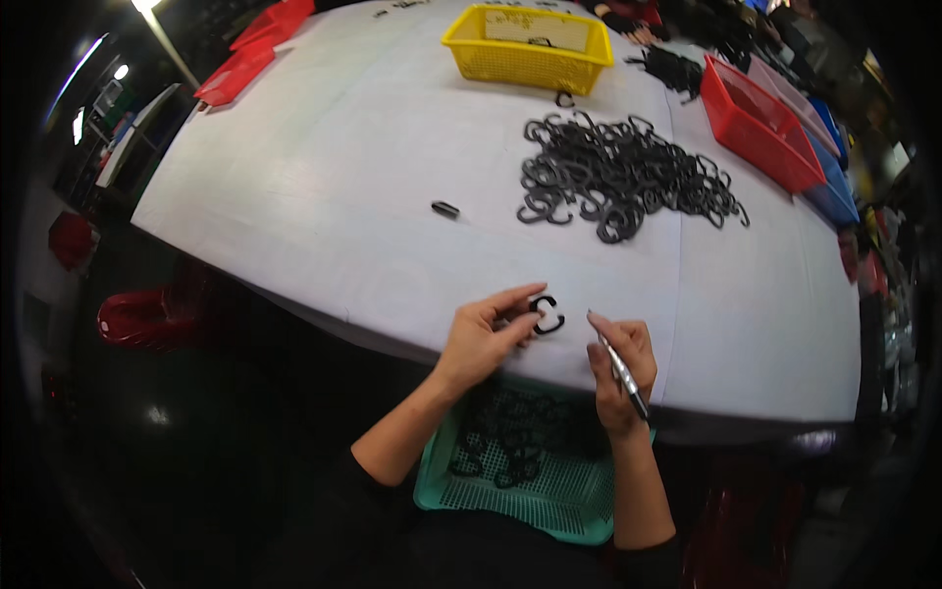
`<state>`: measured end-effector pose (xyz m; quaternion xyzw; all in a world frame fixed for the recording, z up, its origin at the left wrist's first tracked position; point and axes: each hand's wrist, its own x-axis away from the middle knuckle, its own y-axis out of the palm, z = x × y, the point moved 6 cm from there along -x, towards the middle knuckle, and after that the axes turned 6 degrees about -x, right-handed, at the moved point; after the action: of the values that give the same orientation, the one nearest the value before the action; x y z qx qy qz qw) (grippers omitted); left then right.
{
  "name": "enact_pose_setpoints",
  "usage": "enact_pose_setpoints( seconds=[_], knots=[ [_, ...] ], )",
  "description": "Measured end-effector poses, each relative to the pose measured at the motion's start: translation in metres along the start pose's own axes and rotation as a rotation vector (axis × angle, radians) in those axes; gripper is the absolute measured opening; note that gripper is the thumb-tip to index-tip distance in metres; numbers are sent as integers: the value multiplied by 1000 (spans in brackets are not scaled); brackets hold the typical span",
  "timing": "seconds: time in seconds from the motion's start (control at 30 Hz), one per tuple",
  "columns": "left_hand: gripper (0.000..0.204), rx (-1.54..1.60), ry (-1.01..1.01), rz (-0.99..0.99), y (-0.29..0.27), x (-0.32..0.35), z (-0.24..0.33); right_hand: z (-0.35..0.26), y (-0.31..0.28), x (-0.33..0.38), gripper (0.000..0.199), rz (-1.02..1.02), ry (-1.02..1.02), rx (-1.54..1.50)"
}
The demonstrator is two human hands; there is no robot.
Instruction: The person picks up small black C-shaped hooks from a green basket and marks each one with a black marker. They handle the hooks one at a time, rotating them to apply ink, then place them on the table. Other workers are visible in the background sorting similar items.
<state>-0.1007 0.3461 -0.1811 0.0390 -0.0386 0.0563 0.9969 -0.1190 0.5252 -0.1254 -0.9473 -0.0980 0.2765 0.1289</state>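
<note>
Head view. The table (324, 196) carries a white cover and serves as the reference landmark. At the near edge of the table, the left hand (486, 334) pinches a small black hook-shaped part (547, 315) between thumb and fingers, pressing it against the table surface. Just right of the part, the right hand (620, 363) is closed around a pen (618, 368) with a silver barrel, its tip pointing up toward the part without touching it. Below the near edge of the table, between the two forearms, a green mesh basket (549, 496) holds more black parts. Toward the middle of the table lies a large pile of black parts (618, 175). A single small black piece (444, 209) lies left of that pile. At the far edge of the table stands a yellow basket (527, 47); at the right edge stands a red basket (760, 123).
</note>
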Motion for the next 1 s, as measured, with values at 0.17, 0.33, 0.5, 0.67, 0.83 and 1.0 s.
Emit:
enact_pose_setpoints(
  seconds=[0.17,0.33,0.5,0.67,0.83,1.0],
  knots=[
    [22,-107,6,84,9,7,0,32,-1,23,17,187,431,-366],
    [16,-372,125,189,15,8,6,30,6,24,17,224,477,-378],
    [14,-410,272,304,12,13,8,29,15,25,17,247,473,-304],
    [12,-410,319,302,14,13,10,31,18,20,17,260,415,-226],
    [13,-415,324,285,14,15,11,32,21,21,17,243,450,-243],
    [12,-442,352,303,12,16,9,32,20,24,17,270,386,-272]
  ],
)
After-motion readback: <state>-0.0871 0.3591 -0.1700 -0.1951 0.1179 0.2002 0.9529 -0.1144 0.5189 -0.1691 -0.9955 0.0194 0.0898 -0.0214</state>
